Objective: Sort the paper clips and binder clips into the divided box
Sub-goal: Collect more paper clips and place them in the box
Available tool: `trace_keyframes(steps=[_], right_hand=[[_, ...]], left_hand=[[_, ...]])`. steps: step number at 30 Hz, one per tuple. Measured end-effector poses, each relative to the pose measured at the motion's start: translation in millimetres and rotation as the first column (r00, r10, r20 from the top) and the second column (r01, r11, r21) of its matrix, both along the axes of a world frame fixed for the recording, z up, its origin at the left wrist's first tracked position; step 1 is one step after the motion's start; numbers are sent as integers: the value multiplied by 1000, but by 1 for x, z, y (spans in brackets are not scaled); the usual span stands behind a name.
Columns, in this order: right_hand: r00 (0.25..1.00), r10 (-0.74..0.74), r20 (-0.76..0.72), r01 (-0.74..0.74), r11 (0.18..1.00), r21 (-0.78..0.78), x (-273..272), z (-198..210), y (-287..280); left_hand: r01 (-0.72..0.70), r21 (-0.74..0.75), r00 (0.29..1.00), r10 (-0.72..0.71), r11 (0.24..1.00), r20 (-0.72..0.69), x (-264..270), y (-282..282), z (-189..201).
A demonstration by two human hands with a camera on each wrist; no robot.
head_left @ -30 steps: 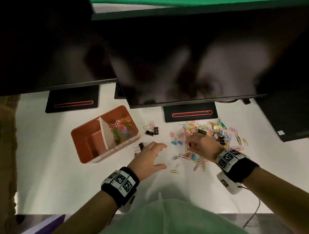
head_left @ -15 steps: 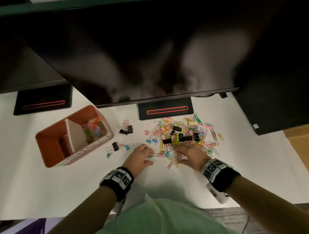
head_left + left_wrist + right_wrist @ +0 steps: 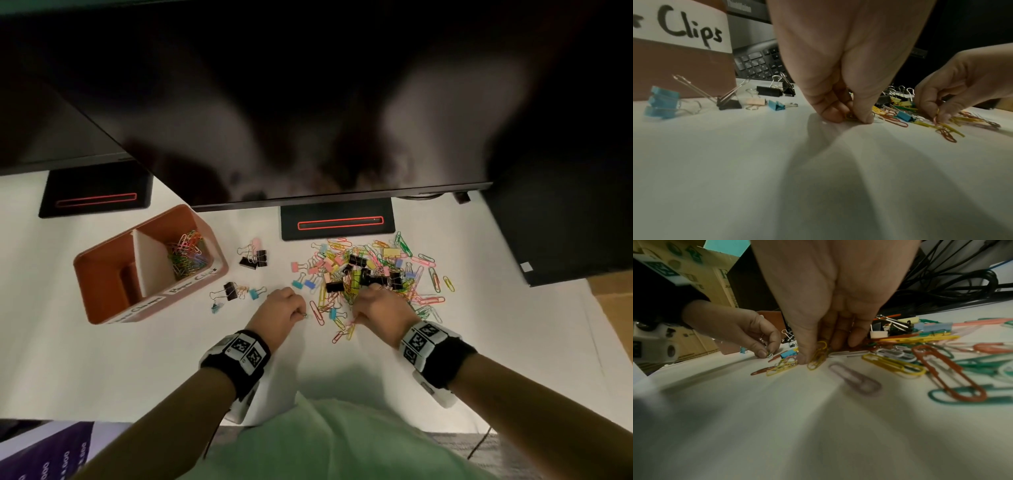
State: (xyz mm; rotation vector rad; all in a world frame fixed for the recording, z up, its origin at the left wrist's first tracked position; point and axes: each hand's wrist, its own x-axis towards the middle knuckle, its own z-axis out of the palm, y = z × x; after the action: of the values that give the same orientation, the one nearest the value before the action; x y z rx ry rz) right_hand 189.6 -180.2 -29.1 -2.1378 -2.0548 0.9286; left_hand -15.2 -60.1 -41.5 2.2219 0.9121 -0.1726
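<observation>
Paper clips pile [image 3: 370, 274] on desk, L grip [image 3: 281, 310] pinching small clip, R grip [image 3: 378, 308] pinching yellow clip [image 3: 818, 355]

Both my forearms reach forward, each wrist wrapped in a black band with printed markers. My left hand [image 3: 281, 309] is lowered to the surface, knuckles up, its fingertips [image 3: 865, 117] and thumb curled together in a tight pinch on something small. My right hand [image 3: 378, 307] sits just beside it, also palm down, fingers bunched and pointing downward, thumb [image 3: 804, 359] and fingers closed around a thin bit of wire
</observation>
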Motion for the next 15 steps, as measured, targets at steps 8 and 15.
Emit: trace_keyframes(steps=[8, 15], right_hand=[[995, -48, -83, 50, 999, 15, 8, -3, -6], [977, -166, -133, 166, 986, -9, 15, 5, -2]], left_hand=[[-4, 33, 1000, 5, 999, -23, 0, -4, -3], [89, 89, 996, -91, 992, 17, -7, -6, -9]])
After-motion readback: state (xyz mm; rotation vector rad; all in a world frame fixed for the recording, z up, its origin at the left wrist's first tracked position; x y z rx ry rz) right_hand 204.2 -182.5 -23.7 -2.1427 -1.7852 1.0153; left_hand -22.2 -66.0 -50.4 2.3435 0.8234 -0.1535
